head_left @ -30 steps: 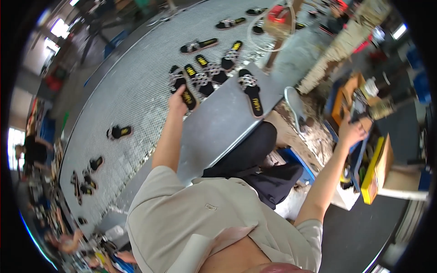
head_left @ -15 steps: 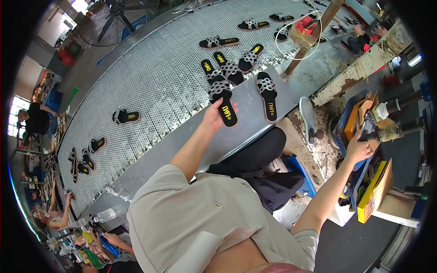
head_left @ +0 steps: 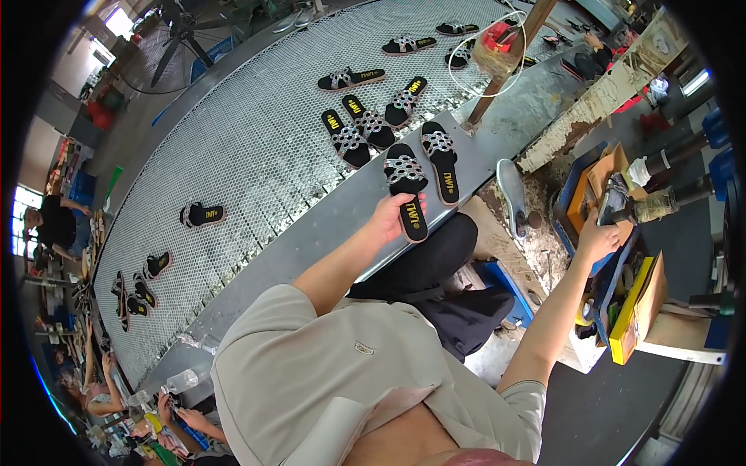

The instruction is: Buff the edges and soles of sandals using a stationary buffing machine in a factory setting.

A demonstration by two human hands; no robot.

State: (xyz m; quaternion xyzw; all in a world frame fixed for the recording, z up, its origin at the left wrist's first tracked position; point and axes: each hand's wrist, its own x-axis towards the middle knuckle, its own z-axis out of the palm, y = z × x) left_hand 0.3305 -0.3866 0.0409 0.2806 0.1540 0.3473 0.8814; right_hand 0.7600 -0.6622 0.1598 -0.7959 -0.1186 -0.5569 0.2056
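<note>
**Sandal lifted at the conveyor's edge**

Left hand clenched in a firm grip around the heel end of a black sandal with a woven white strap and yellow print on the insole. Held just above the smooth metal rim of the wide mesh conveyor, toe pointing away. Just beside it, a matching sandal lying flat at the rim. Farther out on the mesh, three more sandals close together, with other pairs scattered well apart. Right hand stretched out to the side, resting on a blue tray of tools; grip there impossible to tell, fingers hidden. Yellow box just below that tray. Dark trousers between the two arms.
</note>
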